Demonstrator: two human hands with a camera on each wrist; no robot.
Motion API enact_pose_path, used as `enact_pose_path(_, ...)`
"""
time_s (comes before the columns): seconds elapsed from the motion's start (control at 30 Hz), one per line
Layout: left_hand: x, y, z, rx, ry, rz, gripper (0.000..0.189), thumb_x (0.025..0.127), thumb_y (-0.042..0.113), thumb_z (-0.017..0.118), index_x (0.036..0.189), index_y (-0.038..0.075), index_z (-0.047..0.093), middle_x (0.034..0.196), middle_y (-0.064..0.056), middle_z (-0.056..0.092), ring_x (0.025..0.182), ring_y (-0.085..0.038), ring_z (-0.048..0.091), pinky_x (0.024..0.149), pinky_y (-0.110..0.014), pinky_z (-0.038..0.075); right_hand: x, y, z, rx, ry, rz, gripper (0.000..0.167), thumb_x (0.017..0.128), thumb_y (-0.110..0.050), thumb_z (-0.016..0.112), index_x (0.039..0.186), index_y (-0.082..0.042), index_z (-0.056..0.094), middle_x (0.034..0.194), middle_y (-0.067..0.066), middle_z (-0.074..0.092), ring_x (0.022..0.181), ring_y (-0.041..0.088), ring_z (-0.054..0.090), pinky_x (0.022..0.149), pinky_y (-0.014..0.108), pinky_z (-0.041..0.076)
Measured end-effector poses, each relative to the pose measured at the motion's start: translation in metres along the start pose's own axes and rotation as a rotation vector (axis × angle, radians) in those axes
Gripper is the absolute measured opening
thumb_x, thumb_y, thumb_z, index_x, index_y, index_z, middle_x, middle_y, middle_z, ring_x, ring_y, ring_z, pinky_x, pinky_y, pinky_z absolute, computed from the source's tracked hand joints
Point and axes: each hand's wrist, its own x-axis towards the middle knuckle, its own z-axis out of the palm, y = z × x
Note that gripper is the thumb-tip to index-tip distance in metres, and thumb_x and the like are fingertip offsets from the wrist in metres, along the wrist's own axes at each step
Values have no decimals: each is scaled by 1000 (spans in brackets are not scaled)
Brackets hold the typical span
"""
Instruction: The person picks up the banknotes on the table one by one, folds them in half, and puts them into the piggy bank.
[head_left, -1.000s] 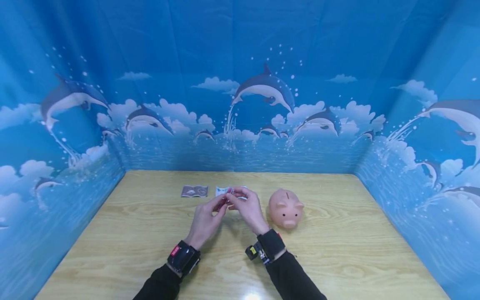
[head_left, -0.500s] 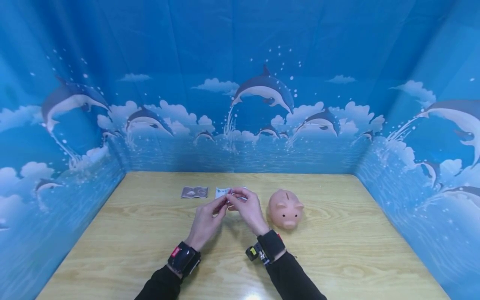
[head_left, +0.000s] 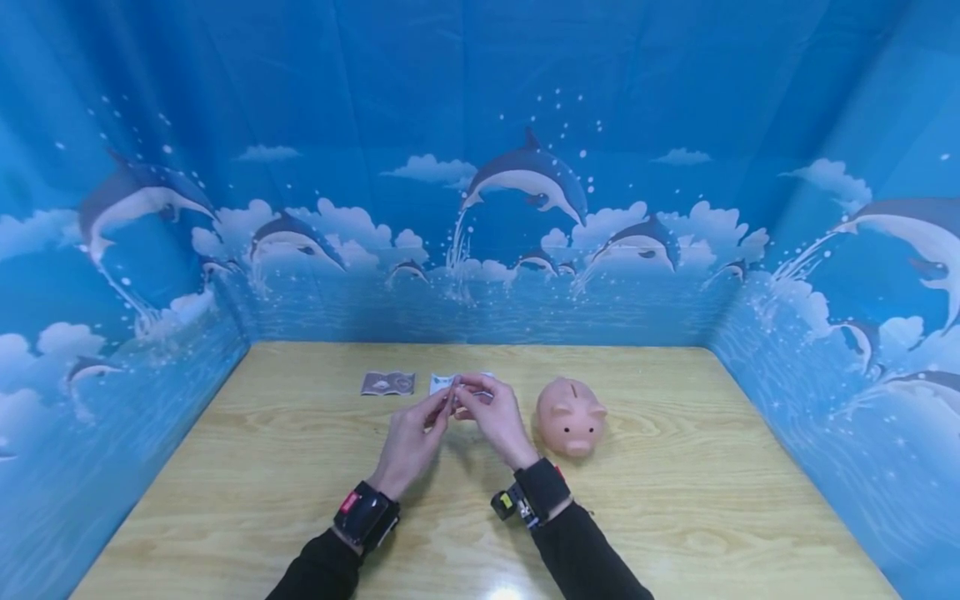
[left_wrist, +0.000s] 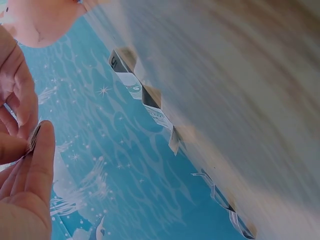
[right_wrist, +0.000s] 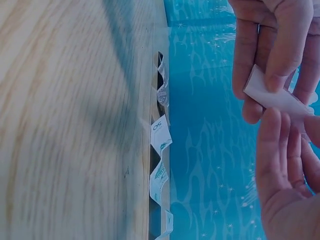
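My left hand (head_left: 411, 442) and right hand (head_left: 498, 421) meet over the far middle of the table, fingertips close together. Between thumbs and fingers both pinch a small folded paper strip, which looks like a folded banknote (right_wrist: 277, 97); its pale side shows in the right wrist view, only its thin layered edge in the left wrist view. Behind the hands lies a white and blue-green banknote (head_left: 441, 382) with zigzag creases, partly hidden by the fingers. To its left is a brownish creased banknote (head_left: 387, 383). A pink piggy bank (head_left: 572, 421) stands right of my right hand.
The wooden table (head_left: 675, 500) ends at a blue dolphin-print curtain (head_left: 480, 308) that hangs along the back and both sides. The piggy bank has a slot on top and its snout faces me. Both wrists wear black bands with devices.
Both hands stay in nearly the same place. The folded banknote turns slightly between the fingertips: its reddish face showed a second ago, now mostly a narrow edge. The other things have not moved.
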Motion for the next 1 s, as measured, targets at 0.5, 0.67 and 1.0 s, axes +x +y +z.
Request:
enact_pose_path(0.5, -2, -1, -1, -116, -15, -78, 39, 92, -2, 62, 129, 9, 63, 113, -14, 72, 72, -16, 68, 59, -17, 54, -5, -15, -2, -34, -27, 38, 26, 96, -9, 61, 118, 5, 63, 112, 24, 67, 93, 23, 68, 80, 45, 61)
enact_pose_path(0.67, -1, 1, -2, -166, -20, -108, 36, 94, 0, 61, 129, 8, 63, 109, -12, 74, 62, -17, 60, 51, -20, 48, -11, -28, 1, -43, -44, 34, 24, 97, -8, 60, 115, 8, 64, 108, 24, 67, 90, 20, 67, 82, 48, 60)
enact_pose_path(1.0, -1, 1, -1, -121, 50, -29, 31, 88, 2, 70, 119, 7, 69, 105, -12, 75, 85, -16, 73, 74, -22, 60, -14, -34, 4, -67, 58, 27, 20, 96, -3, 60, 109, 12, 62, 100, 26, 68, 79, 12, 65, 76, 42, 61)
